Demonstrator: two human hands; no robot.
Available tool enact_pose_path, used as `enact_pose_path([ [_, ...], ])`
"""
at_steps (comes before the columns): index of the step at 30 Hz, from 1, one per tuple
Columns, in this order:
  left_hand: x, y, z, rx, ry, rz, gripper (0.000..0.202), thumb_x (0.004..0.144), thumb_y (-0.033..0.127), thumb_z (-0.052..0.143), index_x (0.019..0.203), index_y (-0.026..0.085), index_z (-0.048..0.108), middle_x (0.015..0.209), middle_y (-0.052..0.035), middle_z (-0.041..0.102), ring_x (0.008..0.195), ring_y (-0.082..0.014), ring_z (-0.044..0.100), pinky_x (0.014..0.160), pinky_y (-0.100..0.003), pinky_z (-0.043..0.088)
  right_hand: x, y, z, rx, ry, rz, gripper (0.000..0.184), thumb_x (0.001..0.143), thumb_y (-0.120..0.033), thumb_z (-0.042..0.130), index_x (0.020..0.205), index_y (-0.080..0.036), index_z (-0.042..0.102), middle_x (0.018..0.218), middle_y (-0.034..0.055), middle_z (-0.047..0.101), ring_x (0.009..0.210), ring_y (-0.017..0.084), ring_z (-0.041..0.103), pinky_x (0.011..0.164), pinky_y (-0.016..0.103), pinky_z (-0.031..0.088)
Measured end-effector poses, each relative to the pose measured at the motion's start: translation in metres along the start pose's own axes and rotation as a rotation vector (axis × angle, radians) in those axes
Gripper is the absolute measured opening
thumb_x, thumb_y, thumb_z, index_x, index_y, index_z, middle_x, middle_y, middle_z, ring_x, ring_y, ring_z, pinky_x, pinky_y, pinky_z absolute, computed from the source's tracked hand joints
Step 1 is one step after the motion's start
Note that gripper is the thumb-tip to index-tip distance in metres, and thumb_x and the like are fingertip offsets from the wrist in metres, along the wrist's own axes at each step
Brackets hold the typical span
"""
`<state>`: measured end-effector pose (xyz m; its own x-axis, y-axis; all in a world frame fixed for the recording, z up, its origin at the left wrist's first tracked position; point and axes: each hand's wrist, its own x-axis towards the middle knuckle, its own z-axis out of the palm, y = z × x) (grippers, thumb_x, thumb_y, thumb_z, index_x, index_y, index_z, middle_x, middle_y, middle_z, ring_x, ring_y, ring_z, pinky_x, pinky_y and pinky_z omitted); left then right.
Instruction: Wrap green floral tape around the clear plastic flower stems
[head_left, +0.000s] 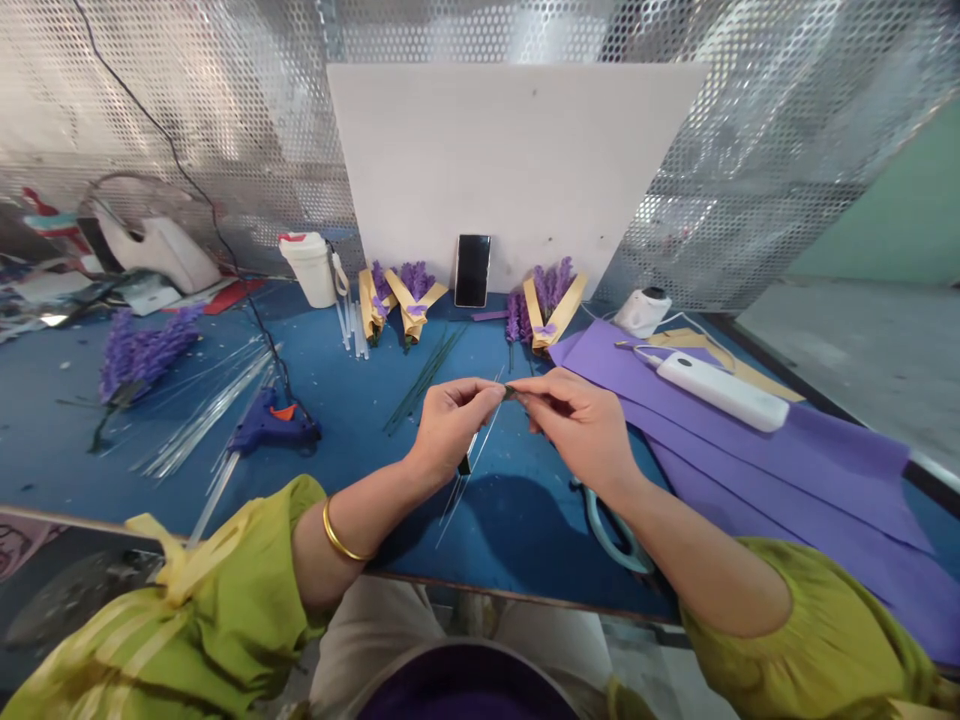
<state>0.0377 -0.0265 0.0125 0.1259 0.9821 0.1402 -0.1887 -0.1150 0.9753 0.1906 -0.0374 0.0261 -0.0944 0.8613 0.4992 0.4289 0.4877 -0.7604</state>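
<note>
One small dark-green piece (510,392) sits between my fingertips, above the middle of the blue desk (345,395). My left hand (459,420) and right hand (581,420) each keep a closed pinch grip on it, thumb against forefinger; whether my left also holds the thin wires (489,432) beside it, I cannot tell. Green stems (426,382) lie just beyond my left hand, with a blue glue gun (274,422) farther left. Purple sheets (750,470) spread to my right. Behind, a phone (473,270) leans upright against a white board (517,150).
</note>
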Motion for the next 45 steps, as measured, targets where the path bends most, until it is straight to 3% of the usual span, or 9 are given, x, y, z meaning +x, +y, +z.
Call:
enact_pose_path([
  [6, 0.000, 0.000, 0.001, 0.029, 0.045, 0.008, 0.020, 0.073, 0.032, 0.066, 0.073, 0.013, 0.070, 0.050, 0.0049, 0.043, 0.049, -0.0059, 0.031, 0.048, -0.023, 0.025, -0.002, 0.000, -0.001, -0.009, 0.005, -0.010, 0.016, 0.084, -0.023, 0.060, 0.093, -0.022, 0.074, 0.069, -0.0001, 0.056, 0.053, 0.009, 0.053, 0.048, 0.023, 0.043],
  [12, 0.000, -0.002, 0.000, -0.015, 0.019, -0.013, 0.021, 0.071, 0.035, 0.070, 0.074, 0.014, 0.070, 0.050, 0.0049, 0.046, 0.046, -0.0051, 0.032, 0.045, -0.022, 0.024, -0.002, 0.002, 0.000, -0.112, 0.047, -0.066, 0.013, 0.084, -0.021, 0.060, 0.088, -0.021, 0.073, 0.069, 0.0001, 0.059, 0.054, 0.010, 0.055, 0.051, 0.024, 0.044],
  [21, 0.001, -0.002, 0.000, -0.061, 0.006, -0.019, 0.026, 0.074, 0.037, 0.068, 0.062, 0.014, 0.064, 0.054, 0.0010, 0.055, 0.040, -0.0042, 0.037, 0.039, -0.021, 0.025, -0.007, 0.007, 0.002, -0.578, 0.086, -0.468, 0.025, 0.088, -0.013, 0.050, 0.100, -0.021, 0.071, 0.086, 0.0058, 0.068, 0.074, 0.014, 0.062, 0.062, 0.026, 0.047],
  [26, 0.003, -0.002, -0.001, -0.084, 0.036, -0.018, 0.025, 0.073, 0.033, 0.068, 0.057, 0.014, 0.061, 0.052, 0.0015, 0.054, 0.041, -0.0041, 0.038, 0.041, -0.020, 0.027, -0.008, 0.009, 0.003, -0.662, 0.041, -0.544, 0.031, 0.090, -0.011, 0.045, 0.107, -0.020, 0.069, 0.088, 0.0078, 0.068, 0.074, 0.015, 0.062, 0.060, 0.026, 0.046],
  [32, 0.003, 0.000, 0.001, -0.066, 0.087, -0.012, 0.021, 0.071, 0.028, 0.066, 0.058, 0.014, 0.060, 0.050, 0.0034, 0.051, 0.041, -0.0039, 0.036, 0.041, -0.019, 0.027, -0.005, 0.007, 0.003, -0.354, -0.004, -0.415, 0.029, 0.089, -0.012, 0.048, 0.107, -0.020, 0.069, 0.091, 0.0071, 0.065, 0.075, 0.014, 0.061, 0.066, 0.027, 0.049],
  [38, 0.002, 0.001, 0.000, -0.055, 0.084, 0.063, 0.018, 0.071, 0.028, 0.066, 0.060, 0.014, 0.060, 0.052, 0.0040, 0.051, 0.044, -0.0040, 0.034, 0.044, -0.019, 0.028, 0.007, -0.008, 0.003, -0.046, -0.014, -0.015, 0.015, 0.083, -0.023, 0.060, 0.089, -0.018, 0.073, 0.072, 0.0020, 0.064, 0.056, 0.011, 0.056, 0.052, 0.025, 0.045],
  [41, 0.004, 0.001, -0.001, -0.043, 0.084, 0.115, 0.018, 0.072, 0.028, 0.066, 0.061, 0.014, 0.062, 0.054, 0.0033, 0.053, 0.047, -0.0047, 0.037, 0.048, -0.020, 0.032, 0.017, -0.016, 0.002, -0.002, -0.057, 0.122, 0.013, 0.079, -0.024, 0.063, 0.084, -0.017, 0.074, 0.062, 0.0000, 0.063, 0.050, 0.010, 0.054, 0.049, 0.024, 0.042],
  [45, 0.010, 0.003, -0.003, -0.015, 0.101, 0.222, 0.018, 0.074, 0.028, 0.065, 0.061, 0.015, 0.063, 0.057, 0.0028, 0.055, 0.050, -0.0056, 0.040, 0.051, -0.020, 0.035, 0.027, -0.022, 0.001, -0.088, -0.037, 0.102, 0.013, 0.077, -0.026, 0.064, 0.080, -0.018, 0.074, 0.062, 0.0007, 0.065, 0.053, 0.012, 0.057, 0.051, 0.025, 0.043],
])
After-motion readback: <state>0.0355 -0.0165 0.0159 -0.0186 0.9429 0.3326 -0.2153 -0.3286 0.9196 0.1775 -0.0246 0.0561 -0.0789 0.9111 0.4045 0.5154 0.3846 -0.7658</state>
